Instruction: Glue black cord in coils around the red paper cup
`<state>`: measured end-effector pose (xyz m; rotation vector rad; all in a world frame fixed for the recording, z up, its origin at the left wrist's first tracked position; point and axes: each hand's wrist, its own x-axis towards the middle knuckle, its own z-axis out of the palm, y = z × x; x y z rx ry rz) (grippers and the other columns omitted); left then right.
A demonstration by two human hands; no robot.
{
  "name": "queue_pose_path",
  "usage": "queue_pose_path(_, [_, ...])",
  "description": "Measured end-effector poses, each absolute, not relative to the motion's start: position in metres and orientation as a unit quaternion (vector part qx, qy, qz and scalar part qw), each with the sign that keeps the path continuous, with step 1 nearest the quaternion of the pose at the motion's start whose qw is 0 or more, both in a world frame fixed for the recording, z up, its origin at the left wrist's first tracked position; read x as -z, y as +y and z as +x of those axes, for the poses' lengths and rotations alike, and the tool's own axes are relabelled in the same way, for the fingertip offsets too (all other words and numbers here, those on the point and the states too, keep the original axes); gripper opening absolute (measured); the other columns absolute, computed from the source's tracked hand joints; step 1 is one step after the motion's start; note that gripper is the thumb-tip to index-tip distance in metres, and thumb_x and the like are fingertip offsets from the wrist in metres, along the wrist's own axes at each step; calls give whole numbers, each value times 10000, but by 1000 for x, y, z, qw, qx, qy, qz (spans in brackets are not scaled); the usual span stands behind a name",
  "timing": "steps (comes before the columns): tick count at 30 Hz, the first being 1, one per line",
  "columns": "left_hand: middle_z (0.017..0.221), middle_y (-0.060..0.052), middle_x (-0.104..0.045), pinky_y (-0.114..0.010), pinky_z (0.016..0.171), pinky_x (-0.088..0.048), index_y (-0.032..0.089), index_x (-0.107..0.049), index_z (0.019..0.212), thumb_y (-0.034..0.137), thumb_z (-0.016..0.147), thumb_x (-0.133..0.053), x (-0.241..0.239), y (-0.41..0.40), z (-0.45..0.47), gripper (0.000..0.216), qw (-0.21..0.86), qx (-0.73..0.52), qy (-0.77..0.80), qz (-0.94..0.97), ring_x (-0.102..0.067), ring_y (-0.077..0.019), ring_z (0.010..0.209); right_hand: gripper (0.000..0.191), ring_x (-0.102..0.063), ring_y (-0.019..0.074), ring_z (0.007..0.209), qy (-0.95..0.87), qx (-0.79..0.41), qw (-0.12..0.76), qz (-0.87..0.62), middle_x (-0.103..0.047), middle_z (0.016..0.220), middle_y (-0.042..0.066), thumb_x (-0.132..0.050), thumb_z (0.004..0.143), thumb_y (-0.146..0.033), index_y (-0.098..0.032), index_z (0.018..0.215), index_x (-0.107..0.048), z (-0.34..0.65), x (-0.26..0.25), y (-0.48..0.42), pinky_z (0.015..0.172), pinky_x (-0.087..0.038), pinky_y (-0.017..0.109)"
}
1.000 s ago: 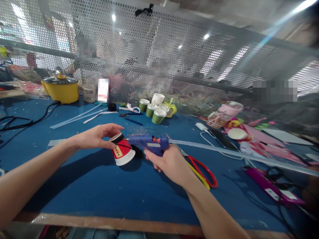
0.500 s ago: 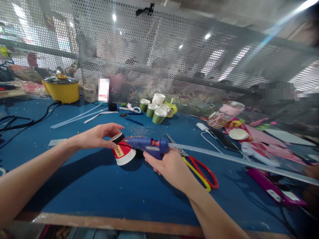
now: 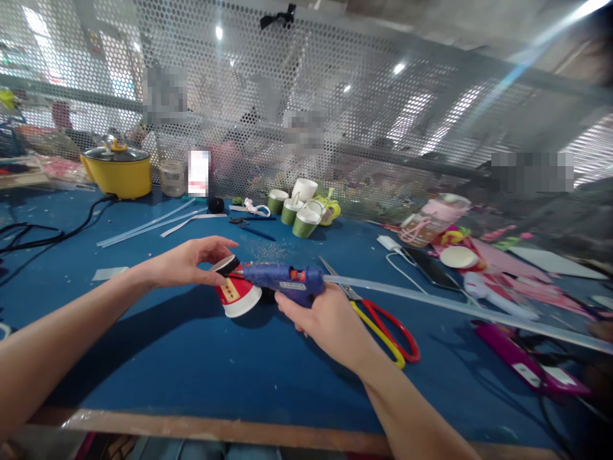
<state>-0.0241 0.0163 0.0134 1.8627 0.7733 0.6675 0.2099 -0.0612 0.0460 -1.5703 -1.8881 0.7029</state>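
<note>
My left hand (image 3: 194, 259) grips a red paper cup (image 3: 239, 294), turned with its white rim down and tilted. Black trim (image 3: 227, 265) runs around the cup's narrow upper end. A blue glue gun (image 3: 287, 279) is in my right hand (image 3: 330, 313), fingers wrapped round its handle. Its nozzle points left and meets the cup's side near the black trim; whether glue is coming out I cannot tell. A long clear glue stick (image 3: 431, 299) sticks out of the gun's back toward the right. Scissors with red and yellow handles (image 3: 387, 329) lie beside my right hand.
Small green-and-white cups (image 3: 306, 223) and blue-handled pliers (image 3: 256, 230) stand or lie behind my hands. A yellow electric pot (image 3: 119, 176) is at the back left. To the right are a phone (image 3: 431, 268), a purple box-like object (image 3: 527, 361) and pink craft pieces. Perforated metal screens the back.
Almost nothing differs. The glue gun's nozzle stays at the cup, and both hands keep their hold in nearly the same place.
</note>
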Motion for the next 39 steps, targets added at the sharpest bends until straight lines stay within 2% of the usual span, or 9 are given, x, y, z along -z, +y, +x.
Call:
queue_pose_path(6, [1076, -89, -588, -402, 888, -434, 184, -403, 1197, 195, 709, -645, -13, 17, -25, 545, 507, -272, 299, 761, -550, -206, 1012, 243, -478, 104, 341, -674, -286, 279, -622, -503, 367, -32, -554, 721, -299, -184, 511, -519, 213, -49, -55, 402, -413, 215])
queue_pose_path(18, [1075, -67, -541, -407, 927, -419, 207, -412, 1191, 190, 697, -661, -13, 16, -26, 554, 514, -277, 301, 754, -518, -205, 1041, 248, -476, 92, 345, -674, -287, 273, -624, -511, 405, -22, -528, 736, -287, -174, 517, -498, 214, -41, -44, 395, -402, 200])
queue_pose_path(23, [1049, -57, -537, -395, 919, -413, 203, -411, 1185, 202, 698, -653, -14, 16, -26, 544, 509, -272, 312, 755, -520, -196, 1021, 216, -442, 75, 349, -672, -334, 273, -602, -476, 398, -46, -525, 758, -297, -152, 601, -552, 218, -40, -41, 403, -382, 193])
queue_pose_path(27, [1039, -60, -541, -388, 907, -412, 193, -407, 1186, 219, 697, -654, -14, 16, -25, 549, 502, -271, 317, 758, -522, -192, 1003, 174, -469, 85, 389, -640, -359, 345, -584, -521, 472, -50, -593, 719, -318, -155, 740, -539, 226, -31, -30, 401, -391, 199])
queue_pose_path(29, [1035, -61, -546, -388, 893, -420, 193, -404, 1190, 226, 700, -654, -14, 16, -25, 552, 502, -269, 317, 758, -527, -192, 990, 196, -537, 106, 466, -626, -329, 367, -605, -596, 575, -10, -608, 712, -321, -152, 781, -537, 230, -26, -21, 444, -427, 211])
queue_pose_path(32, [1037, -60, -549, -384, 876, -430, 199, -403, 1194, 237, 698, -659, -14, 16, -25, 560, 499, -267, 315, 762, -532, -194, 981, 224, -609, 138, 575, -641, -238, 319, -656, -666, 683, 52, -543, 775, -368, -146, 746, -564, 236, -20, -8, 510, -449, 221])
queue_pose_path(36, [1026, -59, -547, -384, 866, -435, 195, -406, 1189, 243, 694, -661, -17, 13, -25, 560, 492, -260, 322, 766, -530, -197, 979, 314, -616, 167, 531, -644, -173, 255, -700, -646, 579, 67, -452, 840, -371, -164, 625, -548, 242, -8, 12, 515, -438, 248])
queue_pose_path(39, [1016, -55, -546, -376, 860, -436, 194, -415, 1187, 252, 690, -663, -20, 11, -24, 559, 489, -254, 324, 769, -529, -195, 974, 343, -631, 232, 620, -644, -120, 227, -721, -610, 540, 92, -460, 839, -356, -176, 555, -526, 247, 3, 22, 586, -443, 302])
